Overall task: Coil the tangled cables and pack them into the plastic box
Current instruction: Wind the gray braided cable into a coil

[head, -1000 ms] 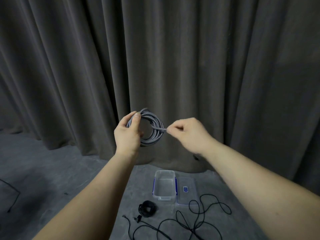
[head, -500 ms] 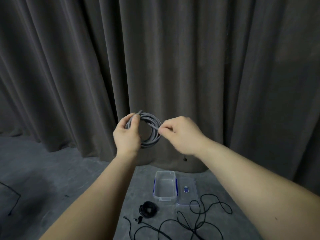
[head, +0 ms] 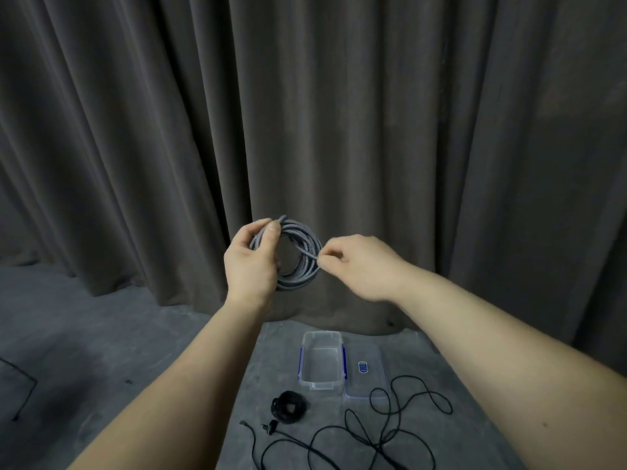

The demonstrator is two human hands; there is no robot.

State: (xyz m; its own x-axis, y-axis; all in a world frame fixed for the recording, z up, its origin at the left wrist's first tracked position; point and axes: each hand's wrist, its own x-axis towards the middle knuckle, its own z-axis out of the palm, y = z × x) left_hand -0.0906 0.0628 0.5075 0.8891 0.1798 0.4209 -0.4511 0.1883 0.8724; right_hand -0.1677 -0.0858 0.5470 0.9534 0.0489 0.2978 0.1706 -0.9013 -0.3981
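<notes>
The left hand (head: pixel 251 262) grips a grey braided cable coil (head: pixel 300 254); the right hand (head: pixel 359 266) pinches its loose end. Below, on the grey floor (head: pixel 101 334), sit the open plastic box (head: pixel 321 361), its lid (head: pixel 364 371) with a small blue label too small to read, a coiled black cable (head: pixel 288 407) and a tangled black cable (head: pixel 373 432). A dark curtain (head: pixel 339 113) hangs behind.

Grey concrete floor (head: pixel 101 334) — carries open plastic box (head: pixel 321 361), clear lid (head: pixel 368 378) touching beside it, small black coil (head: pixel 288 407), loose black cable (head: pixel 390 432) sprawled near.
</notes>
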